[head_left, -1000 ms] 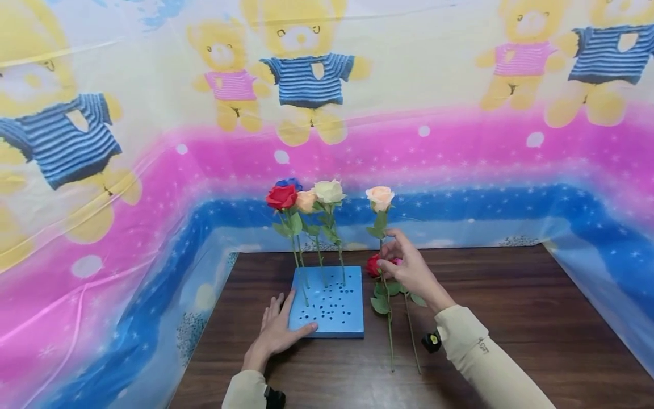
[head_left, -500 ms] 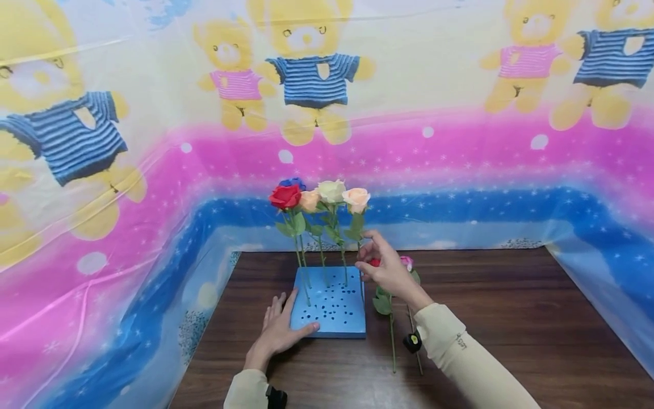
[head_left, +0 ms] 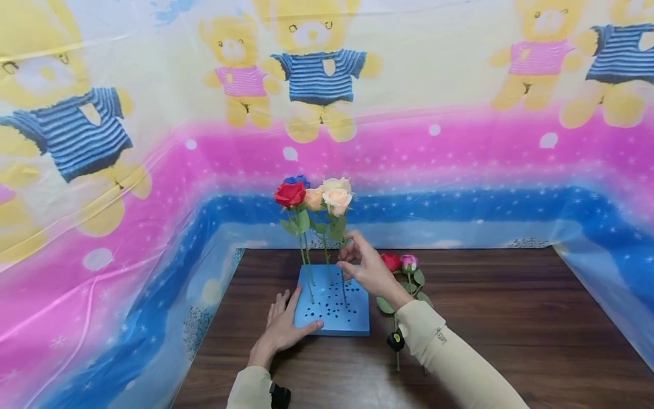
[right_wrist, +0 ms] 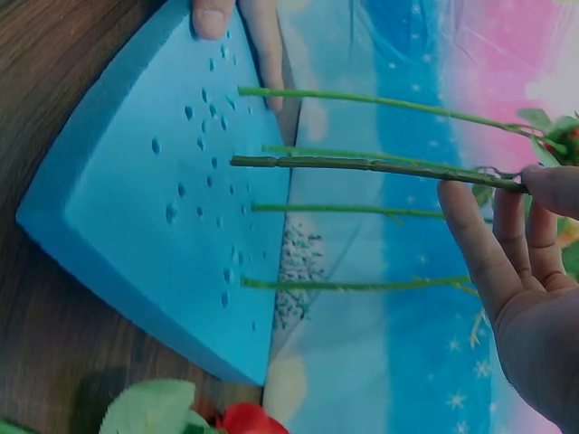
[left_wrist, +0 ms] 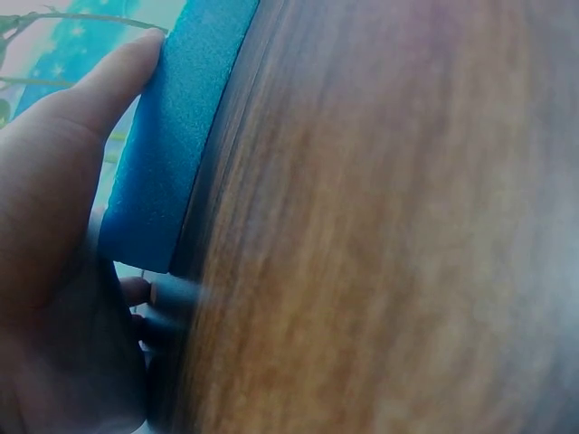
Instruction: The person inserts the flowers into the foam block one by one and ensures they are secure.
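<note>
My right hand point(head_left: 370, 272) pinches the stem of a peach rose point(head_left: 338, 202) held upright over the blue foam block point(head_left: 337, 331). In the right wrist view, that rose's stem point(right_wrist: 362, 165) points its cut end at the holed face; whether it touches is unclear. With fingers spread, my left hand point(head_left: 281, 326) rests against the block's left side, thumb on top. Standing in the block are a red rose point(head_left: 289, 195), a blue rose point(head_left: 298, 180), an orange-peach rose point(head_left: 313, 199) and a white rose point(head_left: 336, 184), partly hidden behind the held one.
Right of the block, a red rose point(head_left: 390, 262) and a pink rose point(head_left: 409, 262) lie on the dark wooden table point(head_left: 501, 318), partly under my right forearm. A patterned bear cloth point(head_left: 439, 170) hangs behind the table.
My right hand has carried the peach rose leftward from beside the block to over its holes. The left hand has stayed on the block.
</note>
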Motion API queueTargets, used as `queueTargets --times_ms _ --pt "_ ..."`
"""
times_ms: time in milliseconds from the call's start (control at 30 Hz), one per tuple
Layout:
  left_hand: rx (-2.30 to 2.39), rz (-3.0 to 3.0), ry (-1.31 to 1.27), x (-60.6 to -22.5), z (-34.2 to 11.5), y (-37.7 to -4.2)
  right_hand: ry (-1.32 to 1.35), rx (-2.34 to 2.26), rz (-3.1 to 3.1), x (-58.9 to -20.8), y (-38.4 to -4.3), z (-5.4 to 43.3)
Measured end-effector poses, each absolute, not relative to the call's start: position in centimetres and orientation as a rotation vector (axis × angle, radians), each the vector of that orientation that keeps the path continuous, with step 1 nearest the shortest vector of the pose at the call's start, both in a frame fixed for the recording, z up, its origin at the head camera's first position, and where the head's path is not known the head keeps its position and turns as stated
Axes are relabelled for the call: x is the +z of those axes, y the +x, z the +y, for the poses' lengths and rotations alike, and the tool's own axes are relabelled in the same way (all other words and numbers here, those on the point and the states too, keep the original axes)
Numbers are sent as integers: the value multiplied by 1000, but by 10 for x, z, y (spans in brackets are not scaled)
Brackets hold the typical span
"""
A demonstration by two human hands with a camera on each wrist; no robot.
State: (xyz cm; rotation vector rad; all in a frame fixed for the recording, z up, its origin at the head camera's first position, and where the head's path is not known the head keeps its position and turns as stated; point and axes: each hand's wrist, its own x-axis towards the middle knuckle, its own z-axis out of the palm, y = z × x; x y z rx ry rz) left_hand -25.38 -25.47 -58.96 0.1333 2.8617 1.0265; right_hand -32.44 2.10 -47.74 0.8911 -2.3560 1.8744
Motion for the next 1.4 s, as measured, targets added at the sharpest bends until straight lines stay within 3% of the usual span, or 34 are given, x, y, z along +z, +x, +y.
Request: queueTargets --times_ms 1400 --pt "1062 2882 183 -593 -257 -255 894 1836 -2440 -508 -342 -5"
